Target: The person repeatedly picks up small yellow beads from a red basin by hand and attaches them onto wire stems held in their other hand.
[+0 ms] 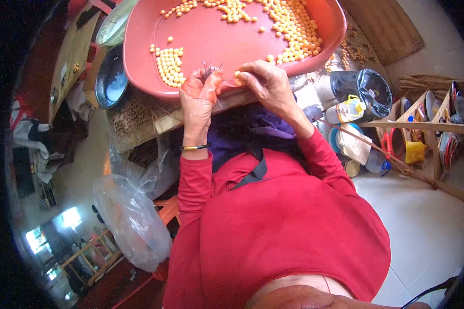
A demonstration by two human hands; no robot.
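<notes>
A wide red plastic basin (211, 46) lies in front of me, with small yellow-orange balls (294, 31) spread along its far and right sides. A smaller patch of the same balls (169, 67) sits at its left. At the near rim, my left hand (201, 87), coated or stained red over the fingers, is closed around a dark bundle (207, 73) with thin spiky ends; I cannot tell what it is. Just right of it, my right hand (269, 86) pinches one yellow-orange ball (238, 79) between thumb and fingertips.
A clear plastic bag (131, 221) hangs at my left, below a dark bowl (112, 77). To the right stand a bin with a black bag (368, 92), a plastic jug with a yellow cap (345, 109) and a wooden rack (417, 125) of household items.
</notes>
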